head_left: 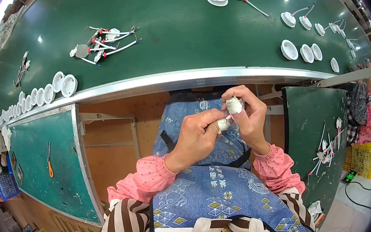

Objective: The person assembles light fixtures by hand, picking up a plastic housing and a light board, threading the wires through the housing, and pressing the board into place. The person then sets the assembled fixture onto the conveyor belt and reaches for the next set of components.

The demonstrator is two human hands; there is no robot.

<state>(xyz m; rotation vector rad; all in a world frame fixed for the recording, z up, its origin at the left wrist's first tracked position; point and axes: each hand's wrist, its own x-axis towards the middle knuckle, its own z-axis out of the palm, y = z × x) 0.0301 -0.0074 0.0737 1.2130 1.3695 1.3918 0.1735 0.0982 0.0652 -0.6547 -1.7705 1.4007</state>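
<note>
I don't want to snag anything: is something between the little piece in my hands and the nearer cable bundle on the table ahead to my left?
Yes: past your left hand and right hand, which hold the little piece, the table's metal edge crosses the way to the cable bundle; nothing else visible does.

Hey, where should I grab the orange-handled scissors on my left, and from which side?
Best taken by the orange handles, probably with the left hand, coming down from above at the near end. The scissors lie on the green side table, handles toward you and blades pointing away, so this should keep the grip clear of the blades.
</note>
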